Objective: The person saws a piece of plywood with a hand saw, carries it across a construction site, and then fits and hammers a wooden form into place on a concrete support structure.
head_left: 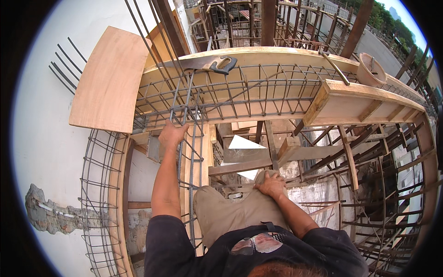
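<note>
My left hand [173, 134] is closed around the steel reinforcing bars [181, 108] where the cages meet, its arm stretched forward. My right hand [272, 184] lies on my bent right knee [263, 177], fingers spread over the trouser cloth, holding nothing. Beyond the left hand, a handsaw [203, 63] with a black and grey handle rests across the bars and the timber form. A long rebar cage [258, 94] runs left to right inside the wooden form [272, 53]. Another cage [197, 152] comes back toward me beside my left leg.
A plywood sheet [108, 78] leans at the left near the white wall [46, 138]. On the right are a bucket [369, 74], a hammer-like tool [337, 68] on the form's edge, and a braced timber panel [355, 104]. Below me are beams, props and a deep drop.
</note>
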{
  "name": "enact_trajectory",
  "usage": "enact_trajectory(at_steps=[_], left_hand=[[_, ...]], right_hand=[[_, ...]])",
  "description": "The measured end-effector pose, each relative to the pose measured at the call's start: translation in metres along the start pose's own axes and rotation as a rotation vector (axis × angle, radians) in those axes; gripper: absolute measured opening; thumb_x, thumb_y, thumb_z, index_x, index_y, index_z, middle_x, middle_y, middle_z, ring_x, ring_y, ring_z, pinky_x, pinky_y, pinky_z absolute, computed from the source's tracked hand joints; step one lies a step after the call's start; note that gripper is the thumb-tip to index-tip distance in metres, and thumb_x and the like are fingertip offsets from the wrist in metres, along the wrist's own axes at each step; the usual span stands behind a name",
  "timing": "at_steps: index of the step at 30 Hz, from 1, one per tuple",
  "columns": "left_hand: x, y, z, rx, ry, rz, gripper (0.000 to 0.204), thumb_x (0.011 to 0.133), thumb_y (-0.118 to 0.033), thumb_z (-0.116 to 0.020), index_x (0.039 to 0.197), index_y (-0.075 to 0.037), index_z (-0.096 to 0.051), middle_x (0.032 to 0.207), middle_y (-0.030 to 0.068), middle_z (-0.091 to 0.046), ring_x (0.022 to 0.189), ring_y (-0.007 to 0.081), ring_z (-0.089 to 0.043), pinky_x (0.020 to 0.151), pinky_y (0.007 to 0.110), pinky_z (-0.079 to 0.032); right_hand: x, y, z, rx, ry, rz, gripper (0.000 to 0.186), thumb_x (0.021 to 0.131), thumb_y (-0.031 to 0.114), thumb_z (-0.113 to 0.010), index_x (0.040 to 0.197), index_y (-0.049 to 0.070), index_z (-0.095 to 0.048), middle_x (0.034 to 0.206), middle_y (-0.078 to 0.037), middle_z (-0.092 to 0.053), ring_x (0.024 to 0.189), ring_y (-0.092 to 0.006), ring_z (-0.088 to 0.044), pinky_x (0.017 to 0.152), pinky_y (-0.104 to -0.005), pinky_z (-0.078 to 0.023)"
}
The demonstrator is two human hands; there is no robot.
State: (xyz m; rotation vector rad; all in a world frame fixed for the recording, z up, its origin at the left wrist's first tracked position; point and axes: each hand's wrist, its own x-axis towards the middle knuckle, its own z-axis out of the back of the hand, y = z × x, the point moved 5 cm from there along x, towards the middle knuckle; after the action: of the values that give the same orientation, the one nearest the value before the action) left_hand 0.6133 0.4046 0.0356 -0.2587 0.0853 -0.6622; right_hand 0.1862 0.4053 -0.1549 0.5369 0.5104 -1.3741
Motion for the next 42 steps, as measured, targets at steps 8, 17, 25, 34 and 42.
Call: enact_trajectory(at_steps=[8, 17, 25, 34, 42], left_hand=[[-0.004, 0.0, 0.005, 0.018, -0.028, 0.018, 0.083, 0.07, -0.063, -0.071, 0.124, -0.001, -0.056, 0.113, 0.0213, -0.07, 0.105, 0.0372, -0.068, 0.091, 0.046, -0.052], [-0.008, -0.005, 0.006, -0.006, -0.076, -0.028, 0.085, 0.07, -0.063, -0.072, 0.125, -0.001, -0.056, 0.112, 0.0222, -0.07, 0.105, 0.0385, -0.068, 0.088, 0.046, -0.053], [-0.008, -0.003, 0.006, 0.005, -0.093, -0.015, 0.087, 0.07, -0.064, -0.072, 0.127, -0.001, -0.055, 0.112, 0.0234, -0.071, 0.106, 0.0396, -0.068, 0.088, 0.047, -0.052], [-0.009, -0.005, 0.008, 0.029, -0.097, -0.003, 0.089, 0.071, -0.066, -0.072, 0.13, -0.002, -0.054, 0.114, 0.024, -0.07, 0.107, 0.0396, -0.067, 0.09, 0.047, -0.052], [-0.009, -0.005, 0.006, 0.045, -0.087, 0.002, 0.091, 0.071, -0.066, -0.071, 0.133, -0.002, -0.052, 0.115, 0.0245, -0.07, 0.109, 0.0401, -0.067, 0.091, 0.047, -0.052]], right_hand=[[-0.004, 0.0, 0.004, 0.03, 0.02, 0.006, 0.103, 0.079, 0.074, -0.062, 0.16, 0.024, -0.022, 0.156, -0.034, -0.021, 0.136, -0.0603, -0.03, 0.097, -0.0754, -0.035], [-0.002, -0.005, -0.001, 0.098, -0.031, 0.059, 0.1, 0.08, 0.068, -0.064, 0.158, 0.018, -0.027, 0.153, -0.037, -0.025, 0.133, -0.064, -0.03, 0.095, -0.0788, -0.031], [-0.006, -0.003, 0.003, 0.106, -0.032, 0.077, 0.098, 0.08, 0.064, -0.064, 0.156, 0.014, -0.028, 0.15, -0.039, -0.025, 0.131, -0.0659, -0.031, 0.091, -0.0811, -0.03], [-0.007, -0.003, 0.004, 0.111, -0.036, 0.064, 0.098, 0.08, 0.065, -0.065, 0.156, 0.014, -0.029, 0.152, -0.038, -0.024, 0.133, -0.0643, -0.03, 0.093, -0.0807, -0.031], [-0.006, -0.004, 0.005, 0.12, -0.052, 0.075, 0.097, 0.08, 0.064, -0.066, 0.155, 0.014, -0.031, 0.152, -0.038, -0.026, 0.133, -0.0637, -0.031, 0.093, -0.08, -0.032]])
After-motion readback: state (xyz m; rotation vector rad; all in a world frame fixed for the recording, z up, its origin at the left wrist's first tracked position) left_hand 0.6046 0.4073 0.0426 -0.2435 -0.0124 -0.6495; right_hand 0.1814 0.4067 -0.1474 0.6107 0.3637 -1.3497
